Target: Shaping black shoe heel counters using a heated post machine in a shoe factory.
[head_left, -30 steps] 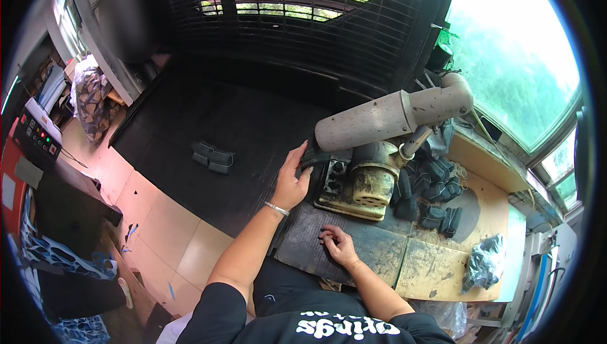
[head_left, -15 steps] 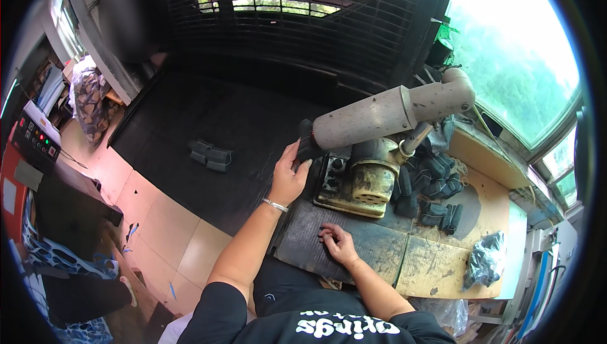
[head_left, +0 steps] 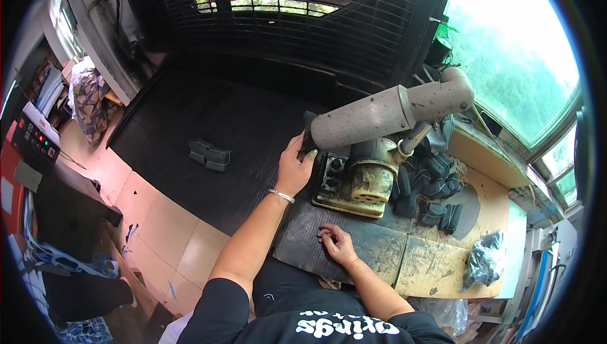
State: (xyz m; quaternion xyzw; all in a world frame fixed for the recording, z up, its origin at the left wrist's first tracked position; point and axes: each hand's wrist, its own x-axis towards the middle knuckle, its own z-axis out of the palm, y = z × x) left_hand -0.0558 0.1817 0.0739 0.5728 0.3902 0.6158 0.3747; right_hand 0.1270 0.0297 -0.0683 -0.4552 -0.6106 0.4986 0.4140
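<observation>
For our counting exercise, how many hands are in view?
2: left hand, holding a dark piece at the grey cylinder; right hand, over the dark board.

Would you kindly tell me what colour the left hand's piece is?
The piece in the left hand looks black in the head view.

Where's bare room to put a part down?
Free: black surface between the dark bundle and left hand; tan board left of the plastic bag. Crowded: dark pieces heaped right of the grimy machine.
</observation>
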